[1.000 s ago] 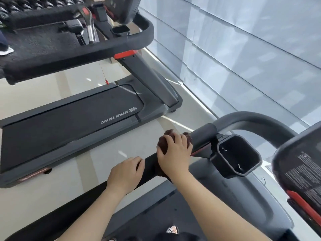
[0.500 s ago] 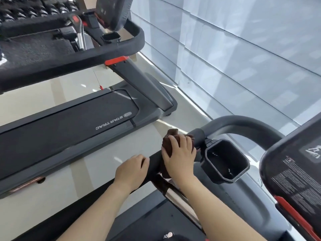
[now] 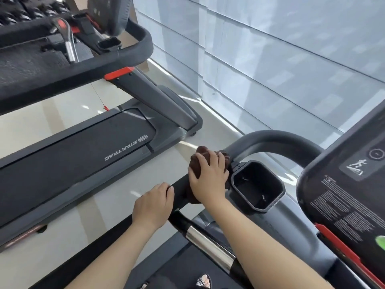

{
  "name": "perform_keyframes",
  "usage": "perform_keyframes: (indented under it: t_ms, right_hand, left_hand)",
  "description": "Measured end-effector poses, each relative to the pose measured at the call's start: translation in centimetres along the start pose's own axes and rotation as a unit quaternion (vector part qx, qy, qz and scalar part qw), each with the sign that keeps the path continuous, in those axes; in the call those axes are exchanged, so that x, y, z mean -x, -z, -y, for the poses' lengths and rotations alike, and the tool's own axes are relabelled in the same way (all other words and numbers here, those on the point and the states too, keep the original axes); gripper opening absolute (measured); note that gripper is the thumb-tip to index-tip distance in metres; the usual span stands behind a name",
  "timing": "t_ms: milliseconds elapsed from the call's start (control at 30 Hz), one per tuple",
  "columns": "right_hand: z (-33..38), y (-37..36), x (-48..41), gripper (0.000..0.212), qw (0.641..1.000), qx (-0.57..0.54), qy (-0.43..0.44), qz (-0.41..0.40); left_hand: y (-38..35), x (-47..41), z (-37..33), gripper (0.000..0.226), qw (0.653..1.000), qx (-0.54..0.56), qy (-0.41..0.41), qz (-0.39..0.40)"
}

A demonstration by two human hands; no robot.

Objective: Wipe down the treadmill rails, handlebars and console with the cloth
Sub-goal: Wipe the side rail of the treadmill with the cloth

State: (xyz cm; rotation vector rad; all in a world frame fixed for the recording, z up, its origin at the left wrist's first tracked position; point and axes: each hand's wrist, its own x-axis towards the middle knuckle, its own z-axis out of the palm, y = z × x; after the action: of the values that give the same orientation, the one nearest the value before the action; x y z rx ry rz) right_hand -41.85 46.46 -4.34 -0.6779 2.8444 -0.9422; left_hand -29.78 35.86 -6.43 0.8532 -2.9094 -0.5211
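A gym: two treadmills (image 3: 87,155) side by side, dumbbell rack (image 3: 18,11) behind.

Camera: sat on my head, the only view.
Facing: forward and down over my forearms onto the handlebar (image 3: 179,189).
Nearness: close; my hands filled the lower middle.
Beyond: the neighbouring treadmill (image 3: 87,151) to my left, the window blinds (image 3: 270,65) ahead.

Cloth (image 3: 201,163) on handlebar (image 3: 179,187), cup holder (image 3: 258,185) right, second treadmill (image 3: 83,151) left
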Motion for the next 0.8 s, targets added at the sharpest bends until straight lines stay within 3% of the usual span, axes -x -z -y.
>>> perform_keyframes:
  t_ms: [300,500,667,800]
  right_hand:
    - [-0.1,0.2,2.6,0.042,1.000,-0.012,0.024,0.009]
    - [1.0,-0.6,1.7,0.050,0.999,0.027,-0.027,-0.014]
    - [1.8,0.9,2.6,0.040,1.000,0.014,-0.013,0.009]
    - [1.1,4.7,3.2,0.038,0.998,-0.007,-0.031,-0.061]
  left_hand:
    - [0.3,0.1,0.0,0.042,1.000,0.013,-0.002,0.006]
    - [0.2,0.1,0.4,0.040,0.999,0.025,-0.013,0.018]
    - [0.2,-0.3,0.6,0.042,0.997,0.036,-0.010,0.062]
    - [0.4,-2.5,-0.3,0.044,0.992,0.052,-0.073,0.083]
